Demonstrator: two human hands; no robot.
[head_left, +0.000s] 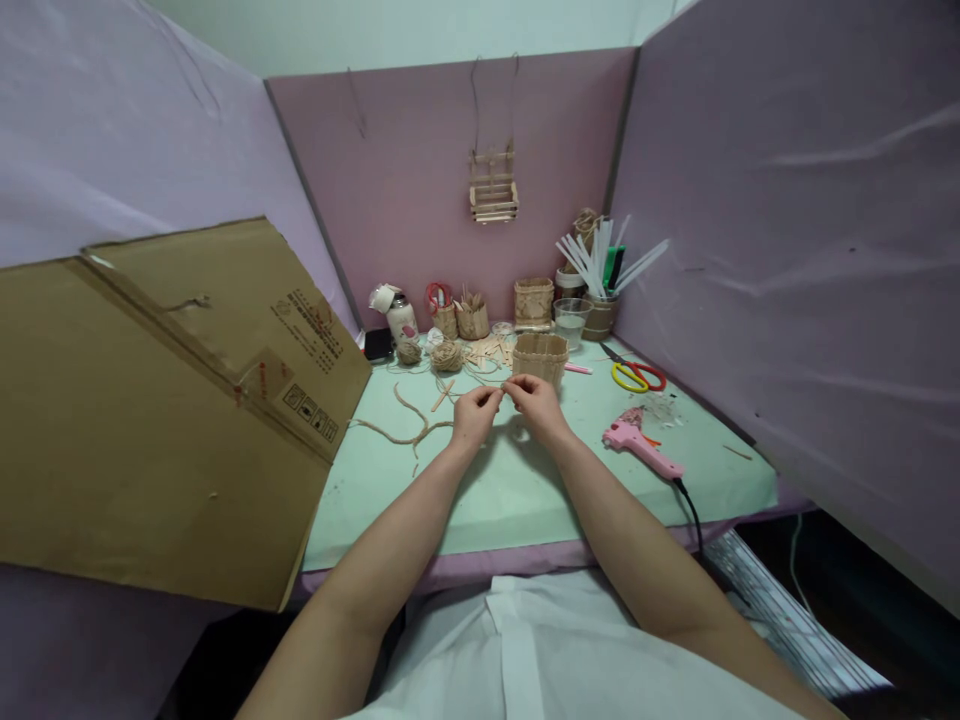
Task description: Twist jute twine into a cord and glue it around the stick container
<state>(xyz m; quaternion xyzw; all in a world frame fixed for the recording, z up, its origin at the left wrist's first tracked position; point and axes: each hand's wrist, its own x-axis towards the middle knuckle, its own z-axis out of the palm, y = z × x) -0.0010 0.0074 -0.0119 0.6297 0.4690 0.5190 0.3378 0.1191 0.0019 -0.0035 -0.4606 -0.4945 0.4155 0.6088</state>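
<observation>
My left hand (476,415) and my right hand (534,403) meet over the middle of the table, fingertips pinched close together. Whatever lies between them is too small to make out. Just behind my right hand stands a small basket of wooden sticks (541,355), its lower part partly covered by the hand. To the left of my left hand lie a braided cord (405,438) and two crossed wooden sticks (442,395). A pink hot glue gun (641,443) rests on its side to the right of my right forearm.
Scissors with red and yellow handles (637,376) lie at the right. Along the back are twine balls (447,355), a cup of water (571,325), a pot holding glue sticks (600,315) and a bottle (403,320). A large cardboard sheet (187,420) leans over the left side.
</observation>
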